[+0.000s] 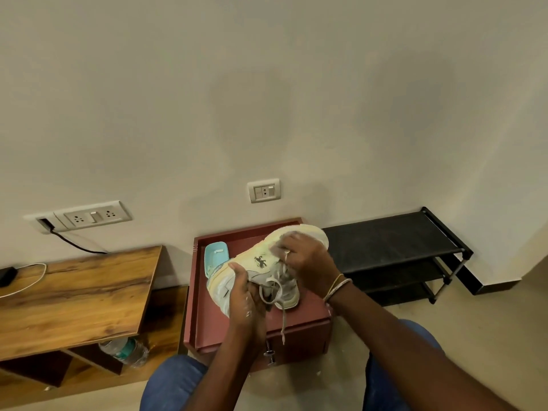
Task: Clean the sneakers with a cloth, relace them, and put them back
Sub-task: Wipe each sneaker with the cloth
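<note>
Fingers of your right hand (299, 256) pressed a pale cloth (286, 234) onto the sneaker (261, 271), while your left hand (241, 289) gripped its heel above the red cabinet's (207, 330) top. Judging by the dangling lace (283, 321), you were wiping; relacing needed both hands free.

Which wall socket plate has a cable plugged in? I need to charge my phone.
The wide socket plate above the wooden desk: a black cable runs from its left end. The small plate above the red cabinet has none.

Grainy wood-look desk (74, 292), satin sheen. Matt maroon painted worktop (204, 321). Soft pale fabric sneaker (261, 262), woven lace (283, 321). Black matt shoe rack (385, 238), metal legs.
</note>
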